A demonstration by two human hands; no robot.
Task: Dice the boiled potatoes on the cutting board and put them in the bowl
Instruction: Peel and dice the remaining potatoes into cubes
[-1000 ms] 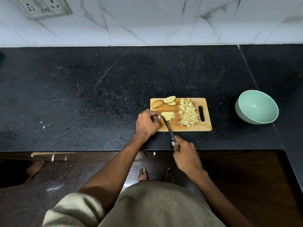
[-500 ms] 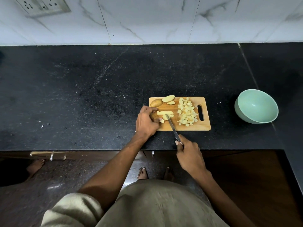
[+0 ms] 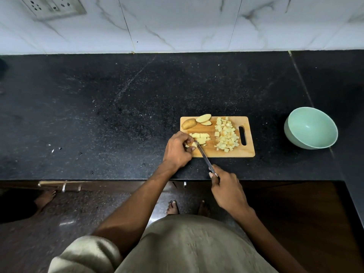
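I'm pinching potato strips with my left hand on the wooden cutting board, my right hand gripping the knife. Diced pile at three o'clock; mint bowl beyond.

Black countertop, marble wall tiles, socket plate

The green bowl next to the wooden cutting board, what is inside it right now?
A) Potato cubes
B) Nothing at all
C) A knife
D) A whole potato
B: the round pale green bowl shows only its bare inside, while the pile of diced potato cubes sits on the rectangular wooden cutting board.
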